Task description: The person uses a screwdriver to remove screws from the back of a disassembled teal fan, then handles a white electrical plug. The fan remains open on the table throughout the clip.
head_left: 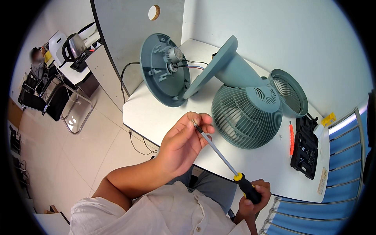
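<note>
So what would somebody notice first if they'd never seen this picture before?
Probably the big, ribbed, grey-green fan head on the white table. Next might be the yellow-and-black screwdriver in front of it, its handle in the right hand and its tip at the left hand's fingers. The round base stands tipped up behind, showing its insides and wires.

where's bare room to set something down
White tabletop along the near edge, between green slatted fan cage and black plastic tool case; also left corner before round green shell. Crowded: rear, from shell to round green grille.
</note>
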`<state>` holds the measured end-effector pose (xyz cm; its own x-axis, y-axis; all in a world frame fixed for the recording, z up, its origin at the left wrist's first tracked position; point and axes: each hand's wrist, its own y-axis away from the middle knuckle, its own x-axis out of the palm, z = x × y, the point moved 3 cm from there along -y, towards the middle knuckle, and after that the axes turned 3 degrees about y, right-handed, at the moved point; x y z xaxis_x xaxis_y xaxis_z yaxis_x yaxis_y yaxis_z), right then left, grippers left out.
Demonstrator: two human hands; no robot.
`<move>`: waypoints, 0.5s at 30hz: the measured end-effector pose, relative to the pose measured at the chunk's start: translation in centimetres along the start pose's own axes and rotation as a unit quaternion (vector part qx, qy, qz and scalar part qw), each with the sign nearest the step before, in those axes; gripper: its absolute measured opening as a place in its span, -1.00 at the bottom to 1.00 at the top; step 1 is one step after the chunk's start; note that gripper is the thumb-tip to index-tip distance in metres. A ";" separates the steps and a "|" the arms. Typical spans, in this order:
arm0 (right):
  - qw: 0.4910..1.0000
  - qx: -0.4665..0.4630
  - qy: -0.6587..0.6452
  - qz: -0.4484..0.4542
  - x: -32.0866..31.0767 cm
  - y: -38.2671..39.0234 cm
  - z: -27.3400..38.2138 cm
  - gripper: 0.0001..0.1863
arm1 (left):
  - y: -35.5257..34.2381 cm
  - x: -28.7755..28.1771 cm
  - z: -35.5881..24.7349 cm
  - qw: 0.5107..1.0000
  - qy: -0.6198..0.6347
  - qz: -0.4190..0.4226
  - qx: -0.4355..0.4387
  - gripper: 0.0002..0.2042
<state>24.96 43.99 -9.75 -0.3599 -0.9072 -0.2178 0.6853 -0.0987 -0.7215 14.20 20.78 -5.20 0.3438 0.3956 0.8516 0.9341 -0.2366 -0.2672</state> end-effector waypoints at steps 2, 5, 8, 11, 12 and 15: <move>1.000 -0.012 0.013 0.008 -0.1 0.1 0.1 -0.54 | 0.1 0.0 0.0 1.000 -0.001 -0.003 0.004 -0.84; 0.999 -0.035 0.027 0.014 0.0 0.3 0.1 -0.55 | 0.2 0.1 0.0 1.000 -0.019 -0.007 0.018 -0.84; 0.998 -0.052 0.036 0.022 0.1 0.5 0.3 -0.56 | 0.2 0.2 -0.2 0.995 -0.081 -0.017 0.055 -0.84; 0.999 -0.032 0.012 0.032 0.5 0.7 0.3 -0.54 | 0.2 0.1 -0.3 0.985 -0.140 -0.044 0.090 -0.84; 0.999 -0.020 0.000 0.034 0.7 0.9 0.2 -0.53 | 0.2 0.1 -0.2 0.984 -0.143 -0.046 0.095 -0.84; 0.985 0.141 -0.090 0.051 1.1 2.5 -0.5 -0.49 | 0.1 0.2 -0.2 0.983 -0.150 -0.045 0.098 -0.83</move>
<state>25.92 42.94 -12.09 -0.1791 -0.9738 -0.1404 0.8700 -0.0901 -0.4847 14.35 20.61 -5.00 0.2449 0.6572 0.7128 0.9524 -0.0253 -0.3038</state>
